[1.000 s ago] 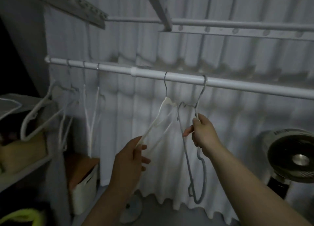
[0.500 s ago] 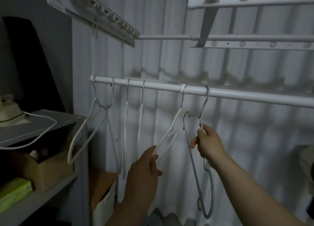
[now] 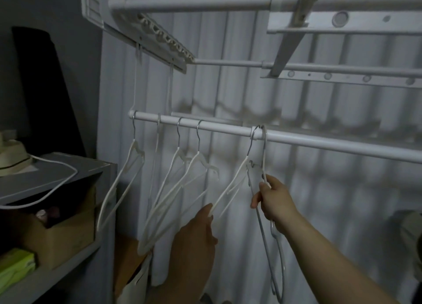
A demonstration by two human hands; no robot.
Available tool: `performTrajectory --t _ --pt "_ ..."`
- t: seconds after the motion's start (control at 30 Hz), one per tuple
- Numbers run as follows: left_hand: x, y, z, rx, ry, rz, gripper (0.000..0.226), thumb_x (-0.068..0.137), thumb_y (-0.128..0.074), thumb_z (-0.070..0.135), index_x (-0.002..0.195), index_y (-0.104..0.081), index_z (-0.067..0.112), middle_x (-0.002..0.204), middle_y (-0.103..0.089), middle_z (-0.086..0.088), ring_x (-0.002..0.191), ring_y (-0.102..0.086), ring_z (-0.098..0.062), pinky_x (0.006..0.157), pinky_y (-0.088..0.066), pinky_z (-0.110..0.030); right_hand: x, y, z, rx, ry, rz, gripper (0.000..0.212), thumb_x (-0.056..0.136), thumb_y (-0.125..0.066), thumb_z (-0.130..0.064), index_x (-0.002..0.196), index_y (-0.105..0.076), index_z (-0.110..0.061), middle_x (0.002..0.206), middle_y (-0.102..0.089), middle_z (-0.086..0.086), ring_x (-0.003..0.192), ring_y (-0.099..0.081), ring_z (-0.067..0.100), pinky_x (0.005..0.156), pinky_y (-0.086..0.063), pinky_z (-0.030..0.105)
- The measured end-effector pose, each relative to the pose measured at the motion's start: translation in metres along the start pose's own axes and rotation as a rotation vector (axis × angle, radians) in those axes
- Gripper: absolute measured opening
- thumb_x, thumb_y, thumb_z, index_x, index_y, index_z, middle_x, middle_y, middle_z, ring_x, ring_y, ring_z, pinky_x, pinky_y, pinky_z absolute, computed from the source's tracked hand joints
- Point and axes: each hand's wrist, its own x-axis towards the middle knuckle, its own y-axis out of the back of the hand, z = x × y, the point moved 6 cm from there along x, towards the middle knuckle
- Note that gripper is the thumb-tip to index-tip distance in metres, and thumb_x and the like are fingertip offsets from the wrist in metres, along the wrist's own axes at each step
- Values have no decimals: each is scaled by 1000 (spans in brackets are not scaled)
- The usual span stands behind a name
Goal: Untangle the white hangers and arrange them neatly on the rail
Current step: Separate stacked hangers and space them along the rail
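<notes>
White hangers (image 3: 199,141) hang by metal hooks from a white rail (image 3: 319,141) in a dim room, and two bare hands reach up to the pair nearest the viewer. The left hand (image 3: 196,233) has its fingers pinching the lower end of one arm of the slanted hanger (image 3: 228,189), a white one that runs down and left from its hook. The right hand (image 3: 272,201) has its fingers curled round the neck of a thin grey hanger (image 3: 264,153), whose long narrow loop drops below the wrist. Both hooks sit close together over a collar on the rail. Whether the two are caught in each other just under the hooks is hard to make out.

Farther left, four more white ones hang spaced apart, their lower arms overlapping in shadow. At the left edge, a grey shelf (image 3: 57,173) holds a cardboard box (image 3: 61,235). Behind everything hangs a pleated pale curtain (image 3: 319,201). Overhead, a drying rack (image 3: 228,2) is cut off by the frame.
</notes>
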Motion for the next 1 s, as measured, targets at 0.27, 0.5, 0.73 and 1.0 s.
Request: performTrajectory --t 0.27,0.5,0.73,1.0 --pt "5 4 -5 -122 74 35 42 91 -40 -1 126 -44 24 120 -57 -8 94 -62 -31 73 -47 -30 4 3 -2 10 14 -2 33 99 -28 -12 128 -43 -10 50 -53 8 19 -31 4 26 -23 10" --pt "4 19 -25 -78 157 73 45 92 -39 1 132 -43 20 110 -57 -3 89 -61 -29 77 -49 -33 4 -15 -7 16 6 -40 32 99 -26 -10 126 -44 -7 53 -53 11 19 -36 2 27 -24 7" --pt "3 27 -18 16 151 70 42 92 -39 6 132 -44 19 123 -58 -7 103 -62 -31 93 -48 -42 9 -32 -3 40 -20 -73 34 99 -28 -11 131 -40 -10 37 -53 -1 20 -24 5 28 -20 10" --pt "0 26 -11 82 129 56 43 92 -39 4 133 -42 16 119 -59 -12 97 -62 -30 89 -50 -41 10 -23 0 31 -36 -48 34 100 -26 -12 131 -40 -11 52 -56 8 23 -23 5 28 -22 13"
